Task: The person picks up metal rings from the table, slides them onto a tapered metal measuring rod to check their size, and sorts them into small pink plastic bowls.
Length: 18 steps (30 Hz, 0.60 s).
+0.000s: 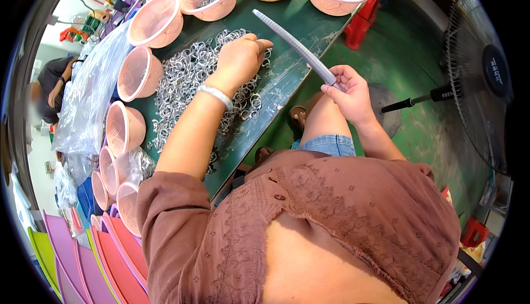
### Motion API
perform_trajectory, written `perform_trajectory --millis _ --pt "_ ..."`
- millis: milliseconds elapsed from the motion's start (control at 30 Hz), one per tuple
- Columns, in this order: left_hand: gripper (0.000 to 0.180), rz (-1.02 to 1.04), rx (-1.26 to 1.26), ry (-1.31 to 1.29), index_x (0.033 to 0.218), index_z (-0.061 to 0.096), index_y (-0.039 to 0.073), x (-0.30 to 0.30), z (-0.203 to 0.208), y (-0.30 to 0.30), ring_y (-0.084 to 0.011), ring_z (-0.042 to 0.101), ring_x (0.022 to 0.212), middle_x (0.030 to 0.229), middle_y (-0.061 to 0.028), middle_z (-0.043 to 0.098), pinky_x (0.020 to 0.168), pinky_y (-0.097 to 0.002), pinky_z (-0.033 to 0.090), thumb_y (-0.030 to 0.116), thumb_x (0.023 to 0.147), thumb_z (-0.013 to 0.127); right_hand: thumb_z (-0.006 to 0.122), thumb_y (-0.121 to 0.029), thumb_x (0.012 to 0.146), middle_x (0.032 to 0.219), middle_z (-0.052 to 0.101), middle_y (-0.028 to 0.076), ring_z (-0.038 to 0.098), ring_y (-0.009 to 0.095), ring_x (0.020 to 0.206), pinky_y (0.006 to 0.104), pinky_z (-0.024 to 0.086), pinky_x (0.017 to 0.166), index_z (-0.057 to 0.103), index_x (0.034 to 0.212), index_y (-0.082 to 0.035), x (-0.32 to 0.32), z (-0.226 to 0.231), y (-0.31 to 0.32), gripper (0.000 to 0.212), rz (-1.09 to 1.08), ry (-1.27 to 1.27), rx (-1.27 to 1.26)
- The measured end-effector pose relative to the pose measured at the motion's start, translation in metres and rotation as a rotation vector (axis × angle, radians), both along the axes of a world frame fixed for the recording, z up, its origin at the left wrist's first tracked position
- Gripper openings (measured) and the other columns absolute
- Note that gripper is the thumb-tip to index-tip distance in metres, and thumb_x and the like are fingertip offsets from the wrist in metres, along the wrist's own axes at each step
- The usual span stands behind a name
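A heap of silver-coloured metal rings (187, 72) is spread over the green tabletop. My left hand (242, 58) is over the right part of this heap, its fingers curled closed; whatever is between the fingertips is hidden. My right hand (352, 91) grips the thick end of a grey, tapered ring sizing stick (295, 44) just off the table's near edge. The stick has fine bands along its length, and its thin end points up and left over the table.
Pink baskets (156, 21) line the table's far and left sides, some with rings inside. Clear plastic sheeting (91, 94) lies beyond them. A floor fan (480, 72) is at right, a red stool (364, 14) beyond the table corner. Another person (52, 86) is at far left.
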<state>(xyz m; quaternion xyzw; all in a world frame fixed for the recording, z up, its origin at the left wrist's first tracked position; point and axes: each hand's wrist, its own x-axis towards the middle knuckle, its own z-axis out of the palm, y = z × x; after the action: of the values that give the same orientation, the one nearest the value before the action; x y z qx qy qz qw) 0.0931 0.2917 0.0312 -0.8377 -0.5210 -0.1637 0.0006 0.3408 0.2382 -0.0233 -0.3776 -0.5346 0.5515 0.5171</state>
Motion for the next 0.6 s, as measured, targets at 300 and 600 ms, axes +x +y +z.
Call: perform_trajectory --millis 300,600 --pt "0.013 -0.130 -0.004 0.149 0.085 0.064 0.012 -0.001 -0.003 0.019 -0.0283 0.057 0.073 0.076 -0.0072 0.053 0.064 -0.0377 0.047 0.010 0.073 0.060 0.060 0.008 0.074 0.081 0.055 0.002 0.052 0.007 0.074 0.0199 0.042 0.067 0.051 0.097 0.002 0.008 -0.008 0.003 0.026 -0.002 0.011 -0.002" --pt "0.032 -0.190 -0.167 0.203 0.100 0.064 0.014 -0.011 0.014 0.017 -0.0286 0.056 0.081 0.084 -0.0099 0.052 0.070 -0.0375 0.046 0.008 0.069 0.062 0.060 0.007 0.074 0.083 0.056 0.003 0.053 0.007 0.077 0.0215 0.043 0.070 0.050 0.098 0.002 0.008 -0.008 0.002 0.026 0.016 -0.013 -0.028"
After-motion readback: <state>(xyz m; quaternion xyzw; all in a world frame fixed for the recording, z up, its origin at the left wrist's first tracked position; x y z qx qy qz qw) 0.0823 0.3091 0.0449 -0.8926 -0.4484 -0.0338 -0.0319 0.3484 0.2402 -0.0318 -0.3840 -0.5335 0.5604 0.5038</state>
